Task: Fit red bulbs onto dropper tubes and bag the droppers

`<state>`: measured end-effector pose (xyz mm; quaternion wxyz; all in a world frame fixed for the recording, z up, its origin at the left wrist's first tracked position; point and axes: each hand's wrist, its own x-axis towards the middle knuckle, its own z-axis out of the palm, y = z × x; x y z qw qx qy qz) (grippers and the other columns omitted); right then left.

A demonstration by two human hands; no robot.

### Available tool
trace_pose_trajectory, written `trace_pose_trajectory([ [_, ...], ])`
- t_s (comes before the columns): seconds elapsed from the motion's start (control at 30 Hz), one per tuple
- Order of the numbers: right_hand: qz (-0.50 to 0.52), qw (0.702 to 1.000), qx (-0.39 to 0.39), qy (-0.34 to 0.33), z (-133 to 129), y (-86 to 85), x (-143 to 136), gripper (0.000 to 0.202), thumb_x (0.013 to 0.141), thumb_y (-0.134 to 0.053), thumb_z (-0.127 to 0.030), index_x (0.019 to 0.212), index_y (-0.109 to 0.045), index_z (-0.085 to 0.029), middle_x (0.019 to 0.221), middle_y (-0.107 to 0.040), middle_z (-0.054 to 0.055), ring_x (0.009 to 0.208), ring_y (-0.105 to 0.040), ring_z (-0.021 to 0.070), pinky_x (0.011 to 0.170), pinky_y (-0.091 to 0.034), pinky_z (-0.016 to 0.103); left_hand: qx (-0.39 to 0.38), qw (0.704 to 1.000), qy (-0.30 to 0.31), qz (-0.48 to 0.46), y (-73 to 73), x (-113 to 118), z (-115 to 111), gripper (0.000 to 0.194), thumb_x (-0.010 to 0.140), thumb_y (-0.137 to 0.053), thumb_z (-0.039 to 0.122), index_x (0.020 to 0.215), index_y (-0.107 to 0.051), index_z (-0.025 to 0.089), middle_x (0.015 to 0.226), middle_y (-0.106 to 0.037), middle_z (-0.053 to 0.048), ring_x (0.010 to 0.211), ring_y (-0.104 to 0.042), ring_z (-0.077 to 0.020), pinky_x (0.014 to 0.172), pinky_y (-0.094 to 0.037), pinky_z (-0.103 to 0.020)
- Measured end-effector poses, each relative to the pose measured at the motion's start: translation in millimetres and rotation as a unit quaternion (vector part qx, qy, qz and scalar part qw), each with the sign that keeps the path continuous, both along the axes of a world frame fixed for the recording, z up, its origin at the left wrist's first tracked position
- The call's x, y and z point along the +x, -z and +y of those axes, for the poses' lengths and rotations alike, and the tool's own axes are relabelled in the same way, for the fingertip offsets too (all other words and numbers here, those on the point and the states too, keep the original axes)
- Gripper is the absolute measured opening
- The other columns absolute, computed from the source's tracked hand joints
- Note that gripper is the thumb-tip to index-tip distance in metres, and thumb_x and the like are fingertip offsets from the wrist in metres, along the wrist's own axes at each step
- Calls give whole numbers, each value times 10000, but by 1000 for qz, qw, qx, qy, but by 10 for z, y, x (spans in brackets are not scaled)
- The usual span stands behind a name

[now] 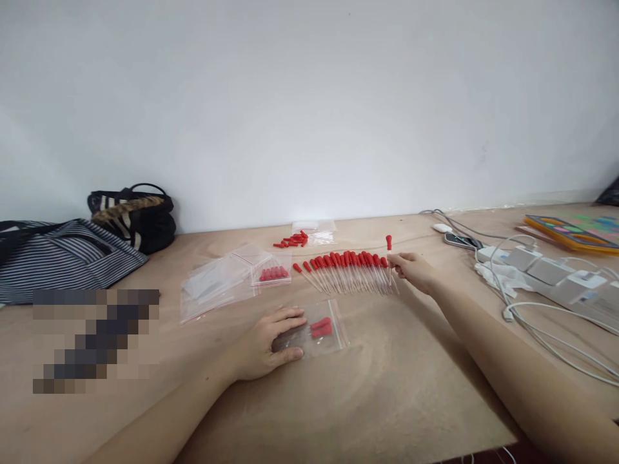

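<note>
My right hand (412, 269) pinches a glass dropper (389, 243) with a red rubber bulb, held upright at the right end of a row of similar droppers (345, 260). That row fans out on the table, bulbs toward the wall and clear tips toward me. Spread flat, my left hand (265, 341) rests on a clear zip-lock bag (333, 345). Inside this bag, red bulbs (321, 327) show at its right end; the rest is partly hidden under my fingers.
Behind lie loose red bulbs (293, 241) and a bag of clear tubes (320, 236). A bag with several red bulbs (273, 264) sits by flat plastic bags (217, 280). Striped (68, 258) and black bags (155, 222) stand left; chargers and cables (541, 274) lie right.
</note>
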<state>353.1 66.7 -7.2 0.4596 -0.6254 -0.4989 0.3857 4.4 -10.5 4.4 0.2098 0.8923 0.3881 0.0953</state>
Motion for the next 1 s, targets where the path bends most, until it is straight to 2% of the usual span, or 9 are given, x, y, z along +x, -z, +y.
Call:
trace_pose_trajectory([
  [0.1,66,996,50,-14,-31,-52,30,288,656,-523,-453,654,-453,-174,563,-460,-31,459,-384,60,447,-325,199,-2,1000,-1,-6,-12,14,0,476,774,-504,467,1208,-469,274,1322,-421,-41,1212,-363,-246,995,-306,-427],
  [0.2,115,989,88,-11,-91,-72,-41,343,598,-602,-411,792,-418,-196,596,-467,-53,477,-433,66,467,-364,201,-2,1000,-1,-9,-25,23,-7,475,772,-508,464,1204,-474,269,1319,-424,-46,1210,-365,-250,991,-307,-437],
  [0.3,174,979,104,-36,-241,-47,-272,543,540,-682,-311,970,-362,-222,655,-503,-60,484,-490,89,457,-391,220,-7,1000,-3,-6,-28,16,-16,479,773,-506,464,1209,-468,268,1325,-416,-49,1216,-357,-250,993,-304,-440],
  [0.4,196,972,79,-104,-452,12,-569,633,565,-688,-291,1061,-297,-238,703,-535,-47,492,-539,120,456,-421,252,-7,1000,-5,-6,-20,3,-18,482,775,-505,464,1212,-465,264,1326,-414,-53,1218,-354,-251,996,-297,-446],
  [0.57,257,957,46,-126,-680,73,-858,512,668,-603,-332,1030,-252,-241,672,-550,-43,496,-569,132,476,-448,267,-2,1000,1,-7,-4,-6,-14,471,783,-497,458,1211,-465,263,1328,-411,-48,1222,-350,-236,1001,-299,-422],
  [0.67,277,951,21,-139,-721,74,-922,478,670,-598,-364,966,-244,-236,654,-575,-44,517,-586,132,494,-457,258,-4,1000,2,-8,-11,-1,-15,479,781,-501,457,1213,-465,253,1326,-414,-53,1219,-354,-236,999,-303,-418],
  [0.77,277,950,20,-142,-749,76,-971,539,631,-644,-374,948,-232,-231,652,-586,-45,532,-599,135,513,-470,260,-6,1000,-1,-4,-28,7,-22,483,779,-504,456,1212,-468,244,1325,-414,-60,1217,-356,-242,996,-303,-425],
  [1.0,270,954,41,-127,-765,117,-1001,787,549,-731,-307,1095,-167,-239,703,-584,-46,553,-609,137,567,-504,286,-6,1000,2,-7,-22,15,-11,485,780,-500,461,1213,-467,245,1322,-418,-58,1218,-354,-237,999,-301,-418],
])
